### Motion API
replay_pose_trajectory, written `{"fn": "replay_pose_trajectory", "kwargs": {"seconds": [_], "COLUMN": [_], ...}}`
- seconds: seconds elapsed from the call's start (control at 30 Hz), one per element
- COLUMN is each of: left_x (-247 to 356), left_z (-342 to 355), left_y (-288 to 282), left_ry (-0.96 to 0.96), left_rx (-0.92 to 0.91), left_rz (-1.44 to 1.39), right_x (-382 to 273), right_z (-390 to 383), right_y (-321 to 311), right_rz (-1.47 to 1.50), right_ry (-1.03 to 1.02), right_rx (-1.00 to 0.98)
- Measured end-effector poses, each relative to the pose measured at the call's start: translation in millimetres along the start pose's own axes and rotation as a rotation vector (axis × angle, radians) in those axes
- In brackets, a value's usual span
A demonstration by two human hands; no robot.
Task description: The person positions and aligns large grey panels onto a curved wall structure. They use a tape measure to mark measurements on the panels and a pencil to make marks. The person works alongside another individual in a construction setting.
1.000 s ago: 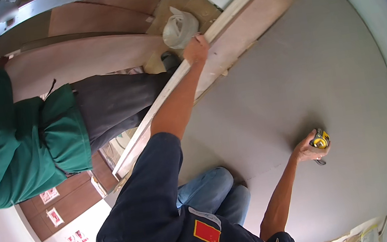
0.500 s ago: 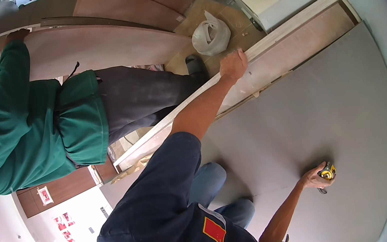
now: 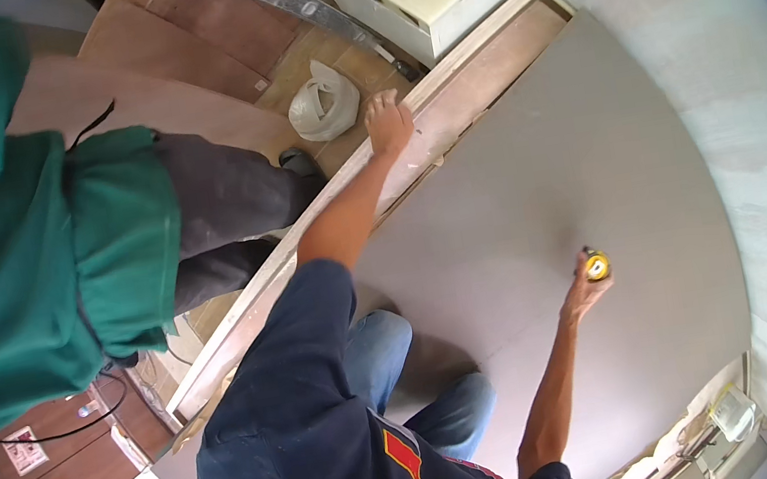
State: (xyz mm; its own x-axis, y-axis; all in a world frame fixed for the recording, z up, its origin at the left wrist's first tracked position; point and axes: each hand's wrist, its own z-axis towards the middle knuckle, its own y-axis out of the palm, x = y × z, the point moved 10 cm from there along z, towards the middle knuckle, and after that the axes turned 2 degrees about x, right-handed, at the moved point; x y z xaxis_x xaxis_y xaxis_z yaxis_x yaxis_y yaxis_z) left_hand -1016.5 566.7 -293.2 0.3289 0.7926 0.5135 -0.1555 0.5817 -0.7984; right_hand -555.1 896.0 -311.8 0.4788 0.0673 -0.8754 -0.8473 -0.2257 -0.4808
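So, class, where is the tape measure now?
The tape measure is right of centre in the head view, in the right hand, over the grey panel.

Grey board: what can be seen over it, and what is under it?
Over the grey board: jeans-clad knees and the right hand holding a tape measure. What lies underneath is covered.

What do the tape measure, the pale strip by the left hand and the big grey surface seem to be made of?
Tape measure: probably hard plastic, judging by its smooth yellow and dark case. Pale strip: likely bare wood, matt and scuffed. Grey surface: smooth, with a soft sheen; perhaps painted board or laminate, but the look leaves it open.
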Motion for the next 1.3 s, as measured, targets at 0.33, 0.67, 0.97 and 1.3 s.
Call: {"fn": "replay_pose_trajectory", "kwargs": {"seconds": [0.33,0.67,0.97,1.3], "left_x": [116.3,109.5,111.2,40.4], "left_z": [-392.4,-404.7,-443.0,-298.8], "left_y": [-56.8,-176.4,-233.6,-334.7], "left_ry": [-0.409,-0.675,-0.304,-0.246], "left_rx": [-1.419,-1.265,-1.371,-0.798], "left_rz": [-0.587,-1.105,-0.881,-1.062], "right_x": [-22.2,-151.3,-156.3,-97.3], "right_z": [-252.3,-344.2,-430.4,-430.5], "right_y": [2.1,-52.1,-110.6,-165.0], "right_rz": [0.112,0.069,0.010,-0.243], "right_ry": [0.027,-0.506,-0.519,-0.490], "right_rx": [-0.488,-0.678,-0.806,-1.017]}}
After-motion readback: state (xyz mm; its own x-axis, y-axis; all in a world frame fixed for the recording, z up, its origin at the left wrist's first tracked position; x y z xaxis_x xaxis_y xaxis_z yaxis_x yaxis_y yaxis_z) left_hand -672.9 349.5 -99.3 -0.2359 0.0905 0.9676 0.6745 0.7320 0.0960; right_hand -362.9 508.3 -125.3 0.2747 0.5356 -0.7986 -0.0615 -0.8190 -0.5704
